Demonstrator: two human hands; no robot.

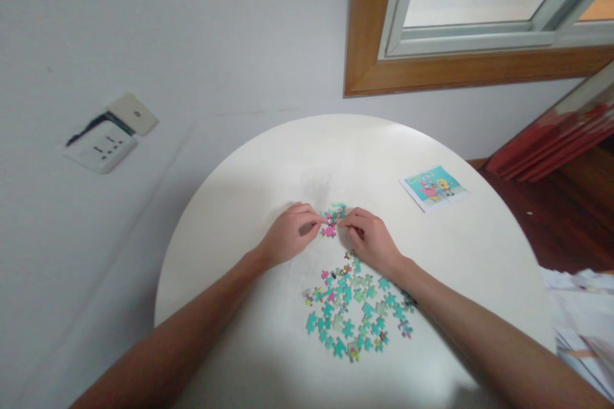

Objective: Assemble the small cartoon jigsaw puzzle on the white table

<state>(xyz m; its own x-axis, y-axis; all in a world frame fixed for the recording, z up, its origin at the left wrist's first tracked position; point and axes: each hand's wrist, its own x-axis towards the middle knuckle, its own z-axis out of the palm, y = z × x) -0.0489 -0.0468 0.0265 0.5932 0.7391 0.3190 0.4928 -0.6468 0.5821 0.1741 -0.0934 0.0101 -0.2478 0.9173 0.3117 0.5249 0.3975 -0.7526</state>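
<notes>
Both of my hands rest on a round white table [268,172], fingertips meeting over a small joined cluster of jigsaw pieces [332,218], pink and teal. My left hand [289,233] is curled, its fingers pinching the cluster's left edge. My right hand [368,238] is also curled, pinching a piece against the cluster's right side. A loose heap of mostly teal puzzle pieces [357,310] lies just behind my hands, between my forearms.
A small printed picture card [434,187] with cartoon figures lies at the table's far right. A wall socket plate [108,135] sits on the white wall at left. A wood-framed window [474,19] is above right. Red boards [561,137] lean at right over dark wooden floor.
</notes>
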